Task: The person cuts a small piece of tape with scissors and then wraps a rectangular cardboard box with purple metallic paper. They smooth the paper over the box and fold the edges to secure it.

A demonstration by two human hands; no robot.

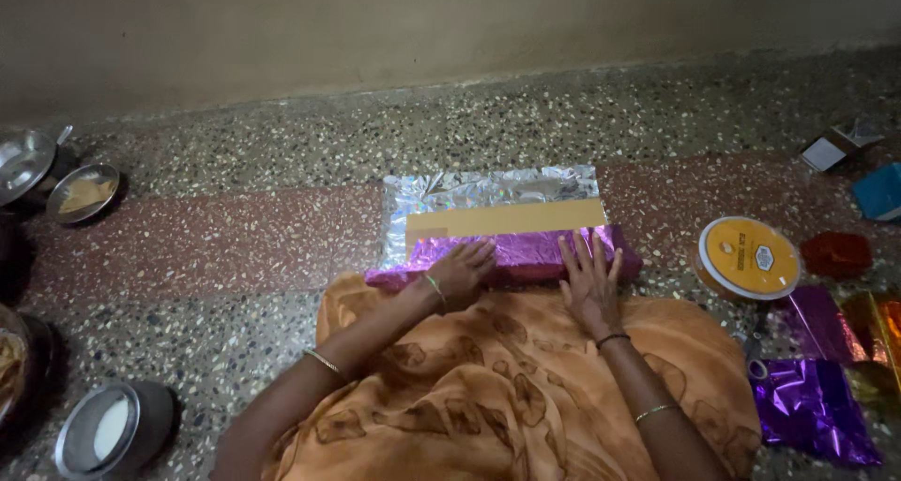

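Note:
A long box (511,218) lies on the speckled floor, half covered in shiny purple wrapping foil (526,253), with its tan cardboard side still showing. Silver, reflective paper (488,188) spreads out beyond the box. My left hand (462,270) presses flat on the purple foil at the box's left part. My right hand (589,276) lies flat with fingers spread on the foil at the right part. Both hands hold the foil down; neither grips anything. Orange patterned cloth (488,387) covers my lap below the box.
A round yellow tape roll (748,258) sits right of the box. Purple foil sheets (815,408), red and orange pieces (837,254) lie at the right. Steel bowls (83,192) and a tin (113,428) stand at the left. A wall (375,21) runs along the back.

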